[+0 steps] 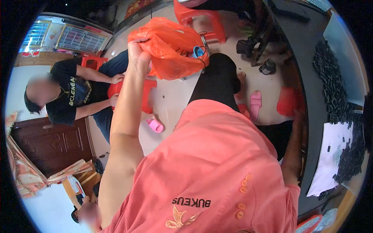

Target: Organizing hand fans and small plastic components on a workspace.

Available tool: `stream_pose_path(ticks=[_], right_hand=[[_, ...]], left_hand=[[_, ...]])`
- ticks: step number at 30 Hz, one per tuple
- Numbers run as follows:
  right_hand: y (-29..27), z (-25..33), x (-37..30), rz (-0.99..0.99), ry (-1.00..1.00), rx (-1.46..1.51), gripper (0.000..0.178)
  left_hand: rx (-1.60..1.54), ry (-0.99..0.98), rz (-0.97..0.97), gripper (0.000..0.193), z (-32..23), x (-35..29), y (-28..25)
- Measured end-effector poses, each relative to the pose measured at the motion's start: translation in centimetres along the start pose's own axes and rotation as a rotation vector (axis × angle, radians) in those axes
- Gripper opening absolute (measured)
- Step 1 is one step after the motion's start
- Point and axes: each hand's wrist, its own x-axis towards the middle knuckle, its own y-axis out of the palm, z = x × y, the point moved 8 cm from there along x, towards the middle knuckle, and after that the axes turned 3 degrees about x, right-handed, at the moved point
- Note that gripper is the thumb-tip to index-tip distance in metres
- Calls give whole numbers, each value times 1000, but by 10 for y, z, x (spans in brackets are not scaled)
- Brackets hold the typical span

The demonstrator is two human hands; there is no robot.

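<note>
My left hand (139, 54) is closed on the gathered edge of an orange plastic bag (167, 46). The bag hangs open beside my knee, and a blue round item (198, 51) and thin dark cords show at its mouth. On the other side, my right hand (298, 115) is low beside the dark table, in shadow and smeared, so its fingers cannot be made out. Close by it is a blurred red thing (286, 101); whether the hand touches it I cannot tell.
A dark table (289, 50) on the right bears heaps of small black parts (337, 81) and a white sheet (328, 155). Red stools (202, 23) stand ahead. Pink slippers (255, 105) lie on the floor. A person in black (64, 91) sits at left; another (88, 213) is lower left.
</note>
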Motion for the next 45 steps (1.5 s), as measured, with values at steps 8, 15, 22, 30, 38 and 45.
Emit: stream_pose_path(ticks=[8, 15, 22, 30, 38, 45], right_hand=[[164, 375, -222, 357, -741, 216, 18], [250, 516, -380, 282, -1468, -351, 50], [247, 462, -324, 511, -851, 137, 56], [226, 434, -302, 368, -797, 43, 55], [212, 438, -314, 398, -703, 131, 54], [196, 471, -331, 541, -541, 357, 67]], left_hand=[[-141, -154, 102, 32, 15, -19, 22], [-428, -491, 536, 26, 39, -76, 80], [-303, -332, 549, 37, 35, -72, 51], [53, -294, 276, 56, 33, -51, -21], [27, -121, 339, 36, 27, -44, 1], [-227, -171, 434, 29, 8, -20, 29]])
